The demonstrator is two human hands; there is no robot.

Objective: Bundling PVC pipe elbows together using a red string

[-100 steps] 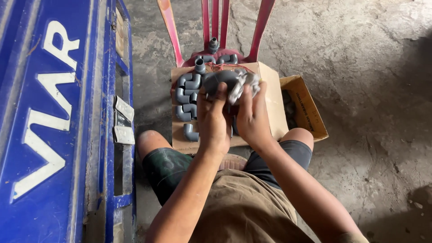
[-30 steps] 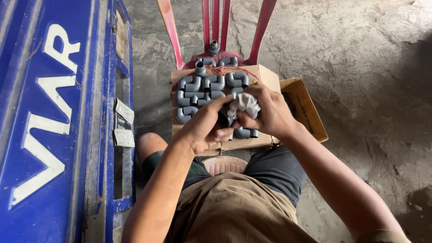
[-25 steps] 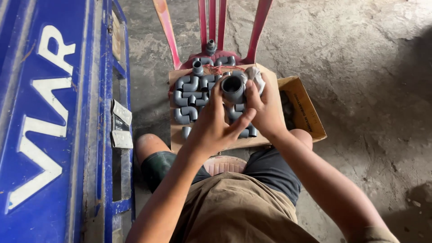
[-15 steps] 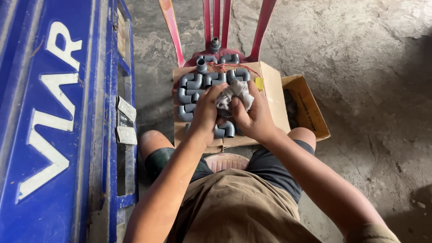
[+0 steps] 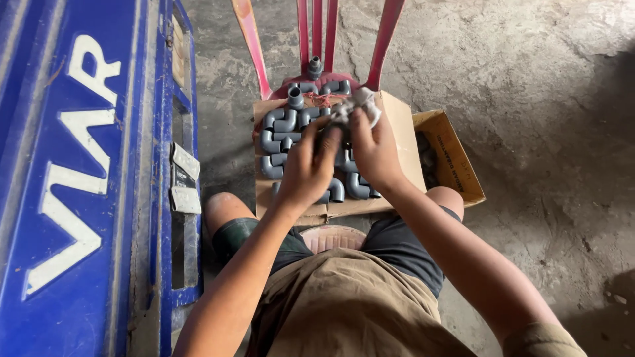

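My left hand and my right hand are together over a flat piece of cardboard that lies on a red chair seat. Between them they grip a grey elbow pipe fitting, mostly hidden by the fingers. My right hand also pinches a crumpled whitish cloth against the fitting. Several more grey elbow fittings lie in rows on the cardboard under and to the left of my hands.
A red chair back rises beyond the cardboard. An open yellow-brown carton sits on the concrete floor to the right. A large blue metal body fills the left side. My knees flank the cardboard's near edge.
My hands, holding the fitting and cloth, dipped toward the near rows, lifted the fitting with its opening toward me, then moved back toward the far side of the cardboard.
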